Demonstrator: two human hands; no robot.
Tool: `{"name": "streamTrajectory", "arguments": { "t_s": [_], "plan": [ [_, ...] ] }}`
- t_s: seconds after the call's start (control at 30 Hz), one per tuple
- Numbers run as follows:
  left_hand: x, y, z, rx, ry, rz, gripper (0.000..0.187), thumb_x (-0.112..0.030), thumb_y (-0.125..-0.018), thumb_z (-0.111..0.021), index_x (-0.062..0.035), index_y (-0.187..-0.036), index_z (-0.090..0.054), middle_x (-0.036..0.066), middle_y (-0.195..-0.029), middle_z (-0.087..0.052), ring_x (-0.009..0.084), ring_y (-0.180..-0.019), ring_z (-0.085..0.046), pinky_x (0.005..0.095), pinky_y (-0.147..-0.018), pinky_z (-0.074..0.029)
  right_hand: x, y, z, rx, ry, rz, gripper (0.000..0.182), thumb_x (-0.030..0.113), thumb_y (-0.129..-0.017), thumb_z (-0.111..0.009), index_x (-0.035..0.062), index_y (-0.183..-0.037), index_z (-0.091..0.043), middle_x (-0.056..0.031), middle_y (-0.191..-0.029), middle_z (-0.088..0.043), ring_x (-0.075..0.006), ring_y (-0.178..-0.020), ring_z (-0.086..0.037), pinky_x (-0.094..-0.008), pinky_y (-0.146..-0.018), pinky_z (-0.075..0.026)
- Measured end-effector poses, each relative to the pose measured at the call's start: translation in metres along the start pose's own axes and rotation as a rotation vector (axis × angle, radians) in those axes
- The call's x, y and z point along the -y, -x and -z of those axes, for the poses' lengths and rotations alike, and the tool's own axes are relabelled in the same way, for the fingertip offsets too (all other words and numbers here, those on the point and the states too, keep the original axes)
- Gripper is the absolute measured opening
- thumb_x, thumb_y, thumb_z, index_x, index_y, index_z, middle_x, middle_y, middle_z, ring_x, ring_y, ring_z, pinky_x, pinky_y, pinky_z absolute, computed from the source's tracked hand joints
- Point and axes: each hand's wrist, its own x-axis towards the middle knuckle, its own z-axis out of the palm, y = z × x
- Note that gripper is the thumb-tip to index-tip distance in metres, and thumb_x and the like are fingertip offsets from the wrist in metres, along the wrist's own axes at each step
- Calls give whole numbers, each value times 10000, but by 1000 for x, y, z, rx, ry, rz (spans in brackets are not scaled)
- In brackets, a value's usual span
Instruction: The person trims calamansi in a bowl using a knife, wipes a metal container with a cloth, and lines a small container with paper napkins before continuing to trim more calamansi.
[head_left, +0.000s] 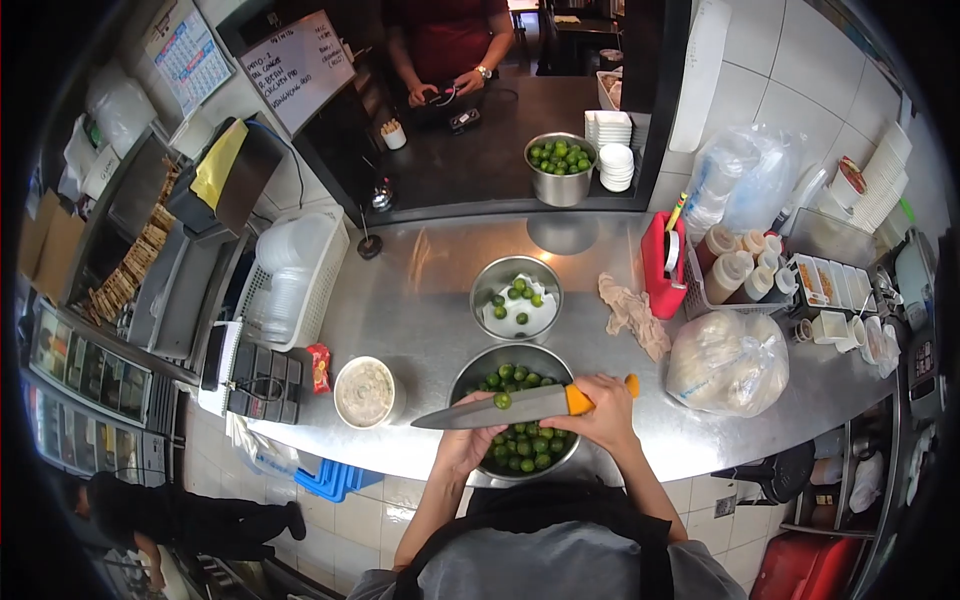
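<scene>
My right hand (600, 411) is closed round the orange handle of a large kitchen knife (540, 403). Its broad blade points left across a steel bowl (455, 385) filled with small green limes (525, 450). One lime (502, 400) shows against the flat of the blade. My left hand (466, 440) is curled at the bowl's left side, its fingers partly hidden by the blade; what they grip cannot be made out. Just behind, a second steel bowl (484, 322) has several limes on white lining.
A white tub (366, 392) stands left, a tied plastic bag (728, 362) and crumpled cloth (634, 316) right. Beyond is a steel pot (560, 187) of limes. One person (445, 40) stands past the hatch; another (180, 512) is at lower left.
</scene>
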Motion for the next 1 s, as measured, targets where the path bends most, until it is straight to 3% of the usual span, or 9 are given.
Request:
{"name": "streamTrajectory", "arguments": {
  "t_s": [0.2,0.23,0.4,0.47,0.5,0.57,0.63,0.87,1.0],
  "plan": [
    [-16,-64,-16,-112,-505,-181,316,-121,-837,-637,53,-1081,-537,130,-1049,-608,167,-908,-614,283,-773,-534,5,6,2,192,-302,-322,435,422,-628,-785,37,-696,-595,-82,-569,-527,-196,-522,-526,-306,-507,-391],
    [-15,-76,-18,-152,-674,-292,332,-110,-813,-656,43,-1086,-543,136,-1063,-598,192,-919,-610,312,-786,-523,0,9,-5,257,-315,-358,353,345,-696,-768,29,-748,-620,-63,-608,-566,-127,-567,-534,-278,-544,-417],
    [-26,-71,-26,-209,-1798,-776,410,-90,-719,-712,-25,-1102,-580,161,-1127,-546,315,-934,-589,396,-790,-493,5,9,-1,319,-531,-413,385,359,-698,-772,12,-787,-630,-87,-705,-649,-164,-634,-626,-288,-618,-480],
    [-28,-52,-11,-108,-1967,-518,297,-124,-711,-696,-58,-989,-617,136,-1006,-582,348,-876,-596,431,-722,-499,-8,17,-10,298,-530,-371,379,350,-700,-769,11,-809,-639,-103,-718,-652,-180,-651,-638,-294,-628,-483],
    [-29,-42,-7,-32,-2027,-344,219,-149,-734,-678,-44,-918,-621,118,-936,-598,341,-845,-606,433,-689,-510,-12,19,-11,321,-495,-370,360,339,-724,-737,13,-846,-647,-130,-752,-659,-253,-701,-656,-324,-658,-493],
    [-23,-27,8,69,-2259,-23,291,-138,-677,-708,-101,-958,-642,110,-940,-608,324,-826,-623,421,-718,-505,-19,23,-21,310,-413,-337,349,337,-741,-711,16,-861,-646,-142,-776,-657,-302,-732,-644,-354,-673,-493],
    [-14,-12,19,63,-2279,-71,265,-144,-683,-699,-107,-940,-647,103,-918,-604,309,-829,-622,409,-715,-515,-19,24,-26,324,-355,-327,353,363,-762,-672,36,-891,-648,-150,-812,-653,-359,-777,-617,-401,-695,-487],
    [6,-1,32,-127,-2263,-336,92,-112,-728,-603,-85,-814,-622,86,-868,-579,264,-820,-612,376,-625,-543,-4,16,-21,417,-243,-327,354,339,-768,-684,15,-905,-647,-129,-845,-672,-314,-788,-645,-352,-711,-499],
    [8,-7,35,-180,-2280,-160,251,-110,-695,-629,-137,-943,-651,73,-937,-572,288,-919,-595,400,-710,-533,-5,15,-24,415,-240,-321,354,341,-771,-681,13,-900,-647,-132,-844,-670,-314,-787,-644,-352,-709,-499]
  ]
}}
